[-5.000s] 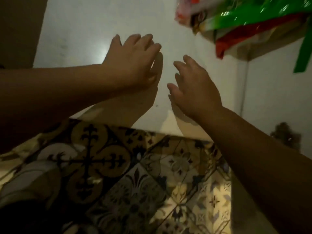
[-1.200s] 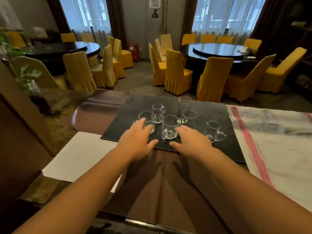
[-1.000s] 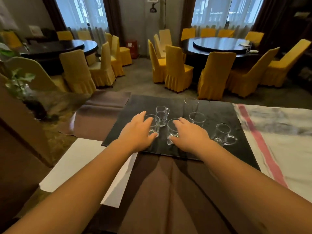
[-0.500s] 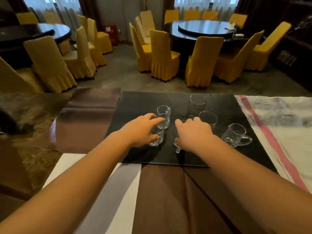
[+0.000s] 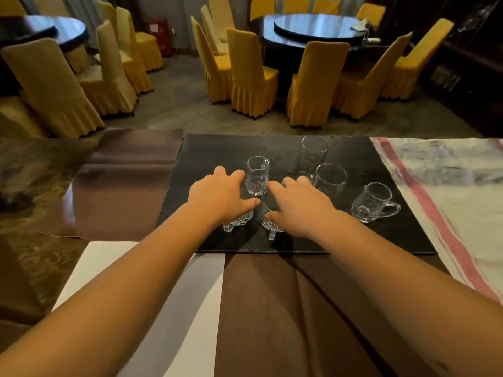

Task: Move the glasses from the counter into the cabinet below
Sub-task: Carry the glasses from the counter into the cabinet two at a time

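Several clear glasses stand on a black mat [image 5: 367, 240] on the counter. My left hand [image 5: 220, 198] is closed from above over a handled glass mug [image 5: 236, 223], whose base and handle show under the palm. My right hand [image 5: 299, 206] covers a second handled mug [image 5: 270, 227] the same way. Between my fingertips stands a small spouted glass pitcher [image 5: 257, 178]. Farther right are a tumbler [image 5: 330, 178], a tall glass [image 5: 313, 151] behind it, and a handled mug [image 5: 374, 202]. The cabinet below is out of view.
A brown cloth [image 5: 285, 308] and a white sheet [image 5: 174, 308] lie in front of the mat. A red-striped towel [image 5: 449, 191] lies to the right. Beyond the counter stand yellow-covered chairs [image 5: 253, 72] and round dark tables [image 5: 315, 28].
Five seconds ago my hands were down low over a patterned floor. Since then I have come up to the counter, and both hands moved forward and closed over the two nearest mugs.
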